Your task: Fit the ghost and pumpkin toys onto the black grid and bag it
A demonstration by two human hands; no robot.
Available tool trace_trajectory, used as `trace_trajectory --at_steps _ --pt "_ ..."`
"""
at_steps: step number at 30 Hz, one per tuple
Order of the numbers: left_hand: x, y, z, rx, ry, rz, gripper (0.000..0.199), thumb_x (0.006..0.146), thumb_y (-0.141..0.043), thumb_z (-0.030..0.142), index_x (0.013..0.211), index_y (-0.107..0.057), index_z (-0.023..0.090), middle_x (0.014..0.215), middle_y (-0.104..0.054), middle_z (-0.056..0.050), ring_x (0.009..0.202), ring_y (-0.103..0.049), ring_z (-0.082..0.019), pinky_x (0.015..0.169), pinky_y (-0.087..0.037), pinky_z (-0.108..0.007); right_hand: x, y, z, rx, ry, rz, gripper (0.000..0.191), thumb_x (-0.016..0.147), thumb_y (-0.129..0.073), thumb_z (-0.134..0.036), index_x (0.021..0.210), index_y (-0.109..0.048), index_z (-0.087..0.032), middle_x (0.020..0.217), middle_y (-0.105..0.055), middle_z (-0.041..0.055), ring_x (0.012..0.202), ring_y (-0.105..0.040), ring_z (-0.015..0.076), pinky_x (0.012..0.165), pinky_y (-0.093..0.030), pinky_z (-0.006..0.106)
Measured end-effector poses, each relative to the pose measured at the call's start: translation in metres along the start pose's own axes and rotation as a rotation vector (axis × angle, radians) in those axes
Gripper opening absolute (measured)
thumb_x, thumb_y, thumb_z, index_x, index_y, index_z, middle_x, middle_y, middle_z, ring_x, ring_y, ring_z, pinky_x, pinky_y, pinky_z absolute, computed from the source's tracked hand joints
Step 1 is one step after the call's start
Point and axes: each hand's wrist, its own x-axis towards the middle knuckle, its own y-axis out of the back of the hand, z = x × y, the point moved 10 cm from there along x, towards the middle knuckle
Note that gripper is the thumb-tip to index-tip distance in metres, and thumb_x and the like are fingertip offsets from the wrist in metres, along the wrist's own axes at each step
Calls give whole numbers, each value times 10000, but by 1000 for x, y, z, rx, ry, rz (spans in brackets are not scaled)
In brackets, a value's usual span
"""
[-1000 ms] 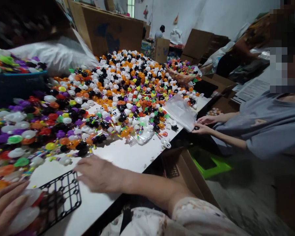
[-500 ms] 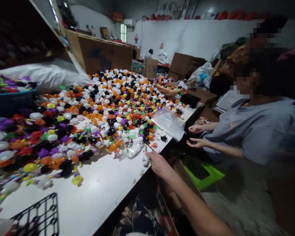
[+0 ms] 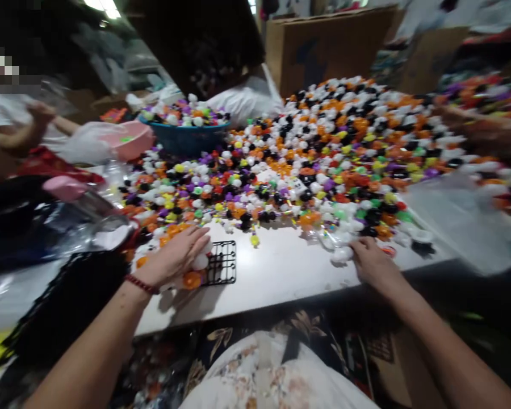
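My left hand (image 3: 181, 253) is curled over some small toys beside a black plastic grid (image 3: 223, 262) on the white table. White and orange pieces (image 3: 191, 279) show under its fingers. My right hand (image 3: 372, 261) is at the table's front right with its fingers pinched together, against a white toy (image 3: 342, 255); whether it grips that toy is blurred. Orange-handled scissors (image 3: 389, 250) lie just beyond it. A large heap of small coloured toys (image 3: 319, 147) covers the back of the table.
Clear plastic bags (image 3: 464, 218) lie at the right. A blue basin (image 3: 185, 138) of toys and a pink basin (image 3: 130, 141) stand at the back left. Stacked black grids (image 3: 68, 312) are at the left. A person's hand (image 3: 40, 113) is at the far left.
The view has swung left and down, so both my hands and the blue basin show fully. The co-worker on the right has left the view. My right hand remains near the scissors.
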Motion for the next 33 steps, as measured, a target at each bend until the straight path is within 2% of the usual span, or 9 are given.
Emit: trace_trajectory --at_steps 5,9,11,12,16,19,22,26,33 --pt "-2 3 15 9 -81 -3 535 1019 -196 439 1352 -506 158 1419 -534 -115 1342 -464 -228 1142 -383 -421 -7 5 -14 48 125 -30 253 879 -431 -209 1032 -632 -212 1019 -610 173 862 -614 284 694 -468 389" --pt "-3 5 19 -22 -96 -45 580 1019 -167 472 1386 -477 147 1451 -505 -99 1370 -430 -212 1170 -342 -391 -7 23 -59 364 -2 -107 223 903 -467 -288 1079 -594 -234 852 -649 119 762 -634 253 664 -460 361" --pt "-1 6 19 -30 -78 -70 600 1016 -154 486 1380 -487 145 1436 -514 -101 1361 -436 -213 1164 -347 -388 6 18 -101 640 -70 -187 207 902 -494 -337 1043 -591 -221 794 -653 70 696 -624 218 633 -466 330" --pt "1 6 19 -33 -58 -81 610 1013 -151 495 1379 -488 143 1424 -518 -106 1350 -446 -214 1158 -355 -387 15 11 -129 817 -67 -253 220 895 -525 -369 1033 -598 -213 849 -673 65 731 -631 206 652 -483 319" --pt "6 6 18 -34 -14 -87 631 1006 -148 507 1356 -511 128 1366 -535 -124 1299 -484 -224 1133 -384 -384 67 -32 -243 1389 -92 -489 266 822 -650 -383 981 -658 -169 874 -701 57 722 -629 164 689 -523 303" --pt "7 6 20 -51 -33 -81 598 1010 -169 497 1327 -536 147 1320 -553 -114 1261 -502 -225 1113 -404 -398 110 -64 -307 1501 -76 -528 181 770 -700 -246 924 -673 -156 839 -701 34 738 -631 146 728 -528 284" --pt "7 5 18 -83 -28 -91 575 1012 -196 496 1359 -508 161 1310 -548 -113 1231 -522 -217 1088 -427 -392 134 -86 -353 1420 41 -568 124 746 -705 -167 867 -681 -157 799 -694 10 760 -627 148 730 -520 270" --pt "6 5 16 -74 -13 -91 579 1012 -201 488 1406 -464 155 1352 -534 -125 1279 -497 -234 1105 -414 -407 137 -101 -376 1327 86 -612 108 753 -674 -150 859 -693 -155 749 -675 -5 722 -608 148 703 -504 273" --pt "5 4 13 -101 33 -107 564 1008 -242 499 1451 -405 191 1402 -502 -115 1301 -489 -249 1106 -414 -425 132 -87 -383 1222 206 -538 184 802 -625 -169 978 -679 -155 852 -696 25 805 -624 184 718 -478 273"
